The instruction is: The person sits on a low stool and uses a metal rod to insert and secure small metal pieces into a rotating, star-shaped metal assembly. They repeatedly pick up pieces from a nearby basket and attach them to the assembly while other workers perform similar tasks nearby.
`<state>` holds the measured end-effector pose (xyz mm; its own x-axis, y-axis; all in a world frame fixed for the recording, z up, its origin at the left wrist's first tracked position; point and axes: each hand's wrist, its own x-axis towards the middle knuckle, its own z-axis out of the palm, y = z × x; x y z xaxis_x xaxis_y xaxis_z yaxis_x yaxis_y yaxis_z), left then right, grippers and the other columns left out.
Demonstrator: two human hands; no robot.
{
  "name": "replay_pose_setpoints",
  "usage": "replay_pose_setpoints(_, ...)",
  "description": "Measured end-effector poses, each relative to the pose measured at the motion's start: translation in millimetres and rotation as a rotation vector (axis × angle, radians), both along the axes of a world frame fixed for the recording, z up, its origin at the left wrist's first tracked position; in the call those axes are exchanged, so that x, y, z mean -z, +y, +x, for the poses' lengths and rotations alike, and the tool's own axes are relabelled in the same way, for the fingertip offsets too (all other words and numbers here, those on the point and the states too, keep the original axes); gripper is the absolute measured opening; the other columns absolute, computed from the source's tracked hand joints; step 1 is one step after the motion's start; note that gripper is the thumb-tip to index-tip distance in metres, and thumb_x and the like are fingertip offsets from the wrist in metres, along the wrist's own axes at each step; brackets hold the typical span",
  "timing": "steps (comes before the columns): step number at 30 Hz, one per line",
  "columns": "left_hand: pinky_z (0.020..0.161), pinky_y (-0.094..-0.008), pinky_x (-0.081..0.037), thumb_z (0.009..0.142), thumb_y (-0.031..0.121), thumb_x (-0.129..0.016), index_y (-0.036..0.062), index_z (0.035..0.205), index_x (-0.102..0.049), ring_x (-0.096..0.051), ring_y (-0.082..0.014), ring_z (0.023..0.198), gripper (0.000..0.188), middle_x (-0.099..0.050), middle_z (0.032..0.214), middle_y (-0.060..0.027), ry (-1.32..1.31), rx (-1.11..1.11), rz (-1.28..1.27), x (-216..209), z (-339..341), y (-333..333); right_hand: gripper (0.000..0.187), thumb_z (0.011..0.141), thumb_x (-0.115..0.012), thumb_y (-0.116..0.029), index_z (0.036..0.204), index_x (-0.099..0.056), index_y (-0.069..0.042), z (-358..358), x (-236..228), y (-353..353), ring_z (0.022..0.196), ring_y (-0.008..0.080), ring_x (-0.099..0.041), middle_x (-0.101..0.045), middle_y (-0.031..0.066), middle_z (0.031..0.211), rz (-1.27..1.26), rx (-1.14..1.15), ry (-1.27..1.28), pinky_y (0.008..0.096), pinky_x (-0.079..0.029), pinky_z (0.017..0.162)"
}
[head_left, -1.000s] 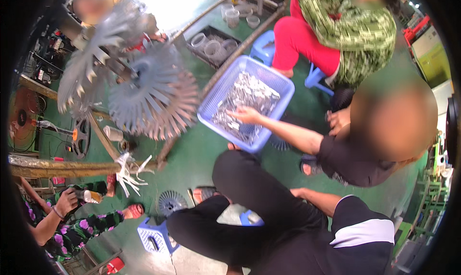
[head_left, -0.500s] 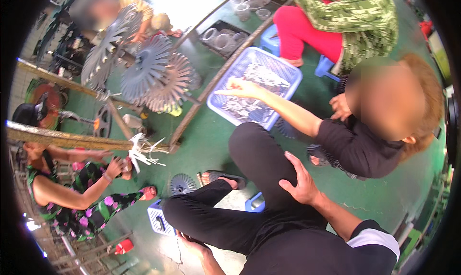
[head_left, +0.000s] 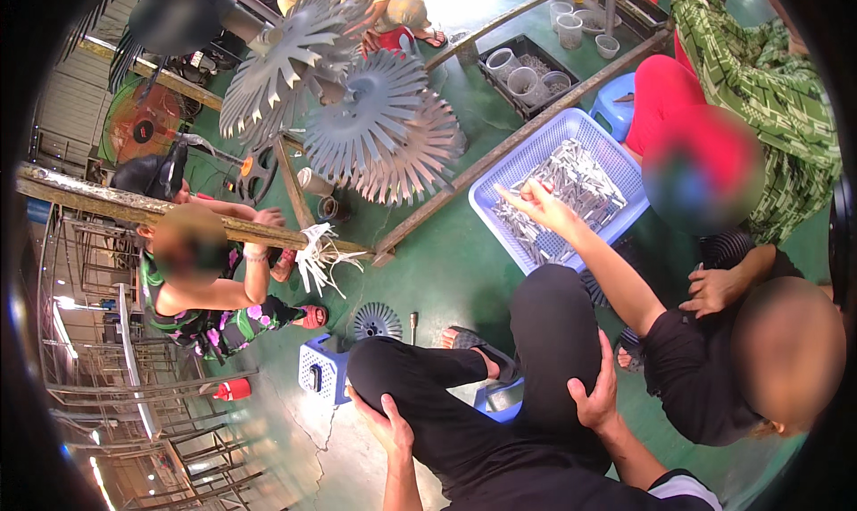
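Note:
My left hand (head_left: pixel 386 429) lies against the outside of my left leg, near the knee, thumb apart from the fingers and nothing in it. On the other leg rests my right hand (head_left: pixel 596 388), fingers stretched along the thigh, also holding nothing. Both legs are in black trousers (head_left: pixel 555 324). Beyond my right knee stands a blue-purple plastic basket (head_left: pixel 502 230) filled with many slim silvery-grey pieces (head_left: pixel 571 190). A co-worker in a black top, on my right, stretches a hand (head_left: pixel 541 204) over it.
Large discs with slotted rims (head_left: pixel 366 118) hang on a frame ahead. A wooden beam (head_left: pixel 437 206) runs along the floor behind the basket. By my left knee are a white-and-blue stool (head_left: pixel 323 370) and a small finned disc (head_left: pixel 377 322). Co-workers sit left and right.
The view has shifted, so the basket and discs appear farther right. My left hand, mostly hidden before, now shows on my leg. The co-worker's hand stays over the basket.

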<state>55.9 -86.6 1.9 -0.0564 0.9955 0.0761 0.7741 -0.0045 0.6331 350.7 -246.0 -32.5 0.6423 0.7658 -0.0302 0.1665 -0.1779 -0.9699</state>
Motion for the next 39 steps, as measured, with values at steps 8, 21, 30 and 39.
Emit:
replay_pose_setpoints(8,0.108,-0.0421,-0.023,0.086,0.027,-0.057,-0.0065,0.139,-0.022,-0.030,-0.0395,0.130,0.072,-0.030,0.140,-0.0268,0.070,0.154,0.010,-2.8,54.5,31.9,0.082,0.077,-0.062,-0.037,0.136,-0.027,0.008,0.0,-0.4,-2.1,0.118,0.0356,-0.047,-0.046,0.0246,0.128,-0.001,0.013,-0.015,0.0394,-0.035,0.101)
replay_pose_setpoints(21,0.107,-0.0453,-0.026,0.082,0.035,-0.062,-0.0060,0.136,-0.026,-0.030,-0.0424,0.129,0.077,-0.030,0.138,-0.0291,0.131,0.392,0.033,4.6,92.2,22.0,0.076,0.079,-0.059,-0.032,0.137,-0.029,0.007,-14.4,-22.9,-12.1,0.120,0.0322,-0.046,-0.048,0.0233,0.127,-0.006,0.079,-0.105,0.0371,-0.033,0.102)
replay_pose_setpoints(30,0.107,-0.0411,-0.028,0.083,0.030,-0.062,-0.0043,0.137,-0.027,-0.034,-0.0382,0.128,0.072,-0.035,0.137,-0.0250,-0.011,0.234,0.105,1.5,39.2,19.6,0.070,0.080,-0.057,-0.032,0.138,-0.033,0.000,-25.7,-9.6,-26.7,0.123,0.0305,-0.044,-0.049,0.0217,0.130,-0.046,0.110,-0.160,0.0385,-0.032,0.102)
replay_pose_setpoints(39,0.108,-0.0402,-0.025,0.083,0.028,-0.061,-0.0065,0.137,-0.027,-0.032,-0.0373,0.130,0.073,-0.033,0.139,-0.0249,-0.155,-0.015,0.158,7.2,-44.3,-1.5,0.064,0.080,-0.060,-0.021,0.135,-0.035,0.002,-46.5,-20.4,-20.6,0.122,0.0350,-0.043,-0.042,0.0216,0.134,0.033,0.073,-0.280,0.0420,-0.034,0.101)
